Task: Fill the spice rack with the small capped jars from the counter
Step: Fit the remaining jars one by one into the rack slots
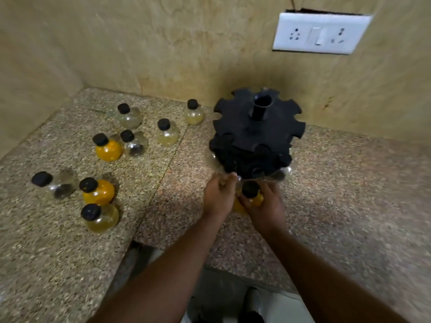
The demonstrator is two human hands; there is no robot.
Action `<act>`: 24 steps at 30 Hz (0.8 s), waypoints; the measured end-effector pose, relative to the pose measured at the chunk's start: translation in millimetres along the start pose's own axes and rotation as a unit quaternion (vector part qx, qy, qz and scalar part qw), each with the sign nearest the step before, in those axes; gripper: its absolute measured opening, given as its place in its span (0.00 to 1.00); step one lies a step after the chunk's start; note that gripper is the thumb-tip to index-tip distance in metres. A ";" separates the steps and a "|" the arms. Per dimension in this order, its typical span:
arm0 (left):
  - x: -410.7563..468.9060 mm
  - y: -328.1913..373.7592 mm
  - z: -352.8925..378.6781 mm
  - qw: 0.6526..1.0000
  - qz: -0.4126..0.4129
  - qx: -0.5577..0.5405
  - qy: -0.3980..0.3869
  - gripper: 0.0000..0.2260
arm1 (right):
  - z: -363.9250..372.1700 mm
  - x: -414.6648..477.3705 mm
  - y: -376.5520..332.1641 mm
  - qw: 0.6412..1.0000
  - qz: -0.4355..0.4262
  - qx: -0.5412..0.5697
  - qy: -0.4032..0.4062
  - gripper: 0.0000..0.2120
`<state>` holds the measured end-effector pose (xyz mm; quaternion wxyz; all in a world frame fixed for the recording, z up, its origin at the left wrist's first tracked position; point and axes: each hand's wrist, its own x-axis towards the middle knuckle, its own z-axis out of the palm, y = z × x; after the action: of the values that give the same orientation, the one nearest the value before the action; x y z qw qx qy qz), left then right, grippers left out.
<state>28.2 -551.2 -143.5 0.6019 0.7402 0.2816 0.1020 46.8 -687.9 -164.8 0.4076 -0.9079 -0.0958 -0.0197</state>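
Observation:
A black round spice rack (pixel 257 134) with notched tiers and a central tube stands on the granite counter (pixel 338 194) near the back wall. Several jars with black caps hang in its lower tier. My right hand (pixel 265 207) grips a small orange-filled jar (pixel 250 194) with a black cap, just in front of the rack's base. My left hand (pixel 218 198) is beside it, fingers pinched at the rack's lower edge on a clear jar there. Several capped jars stand loose on the left, among them an orange one (pixel 108 148) and a clear one (pixel 59 186).
A white socket plate (pixel 320 33) sits on the wall above right of the rack. The counter forms a corner with beige walls at the back and left. Its front edge steps inward below my arms, with floor visible beneath.

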 end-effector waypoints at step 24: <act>26.1 28.4 34.0 0.937 -0.282 -0.132 -0.159 0.15 | -28.2 67.5 18.6 0.998 0.055 0.010 0.005 0.28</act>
<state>74.7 -568.8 -130.0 0.7350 0.5508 0.3638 -0.1548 117.7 -710.3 -152.0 0.4174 -0.9077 -0.0442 -0.0008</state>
